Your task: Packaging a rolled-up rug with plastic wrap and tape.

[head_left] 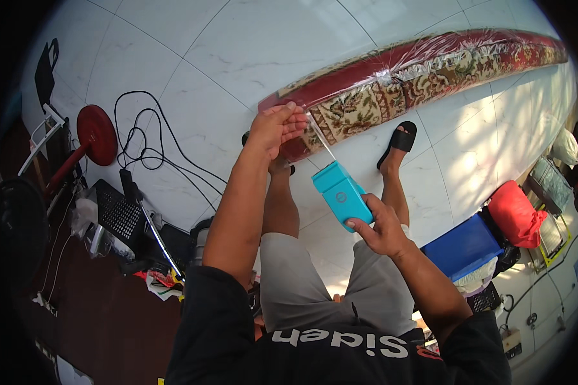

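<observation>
A rolled carpet [361, 108], red with a floral pattern and wrapped in clear plastic, lies across the tiled floor. At its near left end is my left hand [282, 126], fingers curled and thumb drawn in at the end of a strip of clear tape [321, 134]. That strip runs taut down to a turquoise tape dispenser [343, 195] with a toothed edge. My right hand [383, 226] grips the dispenser by its lower end, below the carpet. The exact pinch of the left fingertips on the tape is hard to make out.
My sandalled foot [400, 139] stands close to the carpet. Looped black cable [149, 130] lies on the left floor near a red round-based stand [96, 134] and a black perforated crate [118, 211]. To the right are a blue bin [462, 248] and a red bag [515, 214].
</observation>
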Action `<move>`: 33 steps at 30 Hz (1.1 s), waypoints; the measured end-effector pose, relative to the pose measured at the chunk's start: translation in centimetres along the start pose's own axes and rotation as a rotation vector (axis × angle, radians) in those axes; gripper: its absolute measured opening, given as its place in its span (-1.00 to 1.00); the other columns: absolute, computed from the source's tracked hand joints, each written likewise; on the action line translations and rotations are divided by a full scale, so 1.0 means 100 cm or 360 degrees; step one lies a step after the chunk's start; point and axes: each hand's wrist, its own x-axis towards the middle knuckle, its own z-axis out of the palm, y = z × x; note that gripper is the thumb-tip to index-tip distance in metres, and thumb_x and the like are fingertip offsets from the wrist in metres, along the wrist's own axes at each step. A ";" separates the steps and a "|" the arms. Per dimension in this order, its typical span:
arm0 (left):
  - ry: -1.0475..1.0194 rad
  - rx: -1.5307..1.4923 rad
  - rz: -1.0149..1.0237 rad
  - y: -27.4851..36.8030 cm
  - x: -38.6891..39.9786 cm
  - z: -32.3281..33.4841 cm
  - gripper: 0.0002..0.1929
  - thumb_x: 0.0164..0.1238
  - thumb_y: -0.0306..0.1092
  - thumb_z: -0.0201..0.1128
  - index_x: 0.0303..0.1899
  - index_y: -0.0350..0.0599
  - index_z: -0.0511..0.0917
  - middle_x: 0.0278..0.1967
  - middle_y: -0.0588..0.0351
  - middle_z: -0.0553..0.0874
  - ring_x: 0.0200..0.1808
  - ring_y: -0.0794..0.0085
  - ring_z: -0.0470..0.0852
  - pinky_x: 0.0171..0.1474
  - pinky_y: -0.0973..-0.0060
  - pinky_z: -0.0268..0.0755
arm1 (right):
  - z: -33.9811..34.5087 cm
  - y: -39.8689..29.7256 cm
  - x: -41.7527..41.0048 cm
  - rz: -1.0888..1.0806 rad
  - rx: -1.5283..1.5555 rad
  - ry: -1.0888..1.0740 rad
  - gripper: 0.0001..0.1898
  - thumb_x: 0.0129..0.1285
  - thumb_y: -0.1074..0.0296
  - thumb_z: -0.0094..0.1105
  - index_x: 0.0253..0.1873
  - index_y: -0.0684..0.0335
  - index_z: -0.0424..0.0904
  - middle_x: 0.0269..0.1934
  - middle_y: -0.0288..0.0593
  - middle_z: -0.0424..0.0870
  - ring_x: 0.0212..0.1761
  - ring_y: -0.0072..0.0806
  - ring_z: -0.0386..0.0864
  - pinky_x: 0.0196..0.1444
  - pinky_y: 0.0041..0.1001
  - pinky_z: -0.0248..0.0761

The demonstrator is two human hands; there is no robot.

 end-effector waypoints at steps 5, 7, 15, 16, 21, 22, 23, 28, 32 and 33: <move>-0.0117 0.0681 -0.0014 0.060 0.119 -0.051 -0.72 0.56 -0.12 0.15 -0.03 -0.12 0.66 -0.12 0.17 0.80 -0.18 0.55 0.73 -0.13 0.55 0.60 | 0.062 0.016 0.058 0.0006 0.0049 0.0393 -0.61 0.37 0.17 0.34 0.06 0.38 0.51 -0.41 -0.12 0.64 -0.43 -0.42 0.59 -0.34 -0.44 0.45; -0.0106 0.0816 -0.0009 0.058 0.155 -0.071 -0.71 0.55 -0.10 0.14 0.00 -0.04 0.69 -0.04 0.22 0.79 -0.01 0.54 0.69 0.15 0.40 0.46 | 0.079 0.005 0.088 0.0152 0.0066 0.0405 -0.61 0.37 0.17 0.34 0.04 0.40 0.51 -0.42 -0.10 0.63 -0.44 -0.43 0.57 -0.35 -0.43 0.44; 0.0367 0.0698 0.0118 -0.006 0.250 -0.117 -0.69 0.52 -0.07 0.17 -0.05 -0.03 0.77 0.13 0.03 0.72 0.21 0.22 0.54 0.39 0.24 0.22 | 0.096 -0.012 0.150 0.0357 -0.0159 0.0259 -0.60 0.38 0.14 0.31 -0.02 0.43 0.52 -0.46 -0.06 0.64 -0.48 -0.43 0.58 -0.39 -0.41 0.44; 0.0273 0.0940 0.0111 -0.009 0.256 -0.139 -0.67 0.52 -0.05 0.17 -0.04 -0.04 0.77 0.12 0.03 0.72 0.19 0.23 0.55 0.39 0.25 0.23 | 0.103 -0.021 0.146 0.0530 -0.0037 0.0190 -0.58 0.38 0.13 0.31 0.00 0.45 0.50 -0.45 -0.03 0.64 -0.46 -0.43 0.60 -0.37 -0.41 0.46; 0.0186 0.0813 0.0107 -0.032 0.254 -0.135 -0.62 0.51 0.01 0.17 -0.02 -0.06 0.76 0.09 0.03 0.73 0.17 0.26 0.56 0.36 0.29 0.27 | 0.101 -0.012 0.133 0.0565 0.0134 0.0395 -0.62 0.42 0.18 0.27 0.02 0.44 0.47 -0.39 -0.06 0.64 -0.43 -0.48 0.59 -0.35 -0.45 0.47; 0.0148 0.0745 0.0078 -0.042 0.248 -0.146 -0.60 0.51 0.03 0.16 -0.02 -0.07 0.76 0.08 0.04 0.74 0.15 0.29 0.57 0.35 0.31 0.28 | 0.098 -0.015 0.133 0.0554 0.0082 0.0367 -0.66 0.43 0.21 0.25 0.02 0.41 0.46 -0.36 -0.10 0.65 -0.42 -0.51 0.59 -0.34 -0.47 0.47; 0.0124 0.0684 0.0078 -0.042 0.246 -0.156 -0.58 0.51 0.05 0.15 -0.02 -0.09 0.76 0.07 0.05 0.74 0.12 0.31 0.58 0.34 0.34 0.29 | 0.100 -0.014 0.133 0.0543 0.0106 0.0365 -0.65 0.43 0.21 0.26 0.02 0.41 0.46 -0.37 -0.10 0.65 -0.42 -0.51 0.59 -0.34 -0.48 0.47; 0.0275 0.0793 0.0229 -0.052 0.206 -0.157 -0.61 0.47 -0.01 0.22 -0.10 -0.17 0.75 -0.10 0.06 0.77 -0.09 0.46 0.62 0.10 0.46 0.42 | 0.103 -0.015 0.127 0.0456 0.0032 0.0302 -0.64 0.42 0.19 0.28 0.03 0.40 0.46 -0.36 -0.12 0.64 -0.41 -0.54 0.58 -0.33 -0.50 0.47; 0.0834 0.0744 0.0484 -0.023 0.137 -0.149 -0.67 0.42 -0.08 0.28 -0.24 -0.21 0.73 -0.41 0.16 0.71 -0.40 0.59 0.58 -0.26 0.53 0.43 | 0.107 -0.054 0.138 0.0469 0.0205 0.0412 -0.62 0.42 0.15 0.29 -0.01 0.42 0.49 -0.39 -0.17 0.64 -0.40 -0.59 0.58 -0.34 -0.53 0.47; 0.0756 0.0619 0.0341 -0.015 0.110 -0.144 -0.63 0.45 -0.04 0.22 -0.28 -0.22 0.71 -0.49 0.22 0.66 -0.48 0.59 0.53 -0.35 0.58 0.38 | 0.106 -0.060 0.142 0.0496 0.0242 0.0445 -0.61 0.42 0.14 0.30 -0.02 0.42 0.50 -0.40 -0.18 0.64 -0.40 -0.61 0.57 -0.34 -0.54 0.47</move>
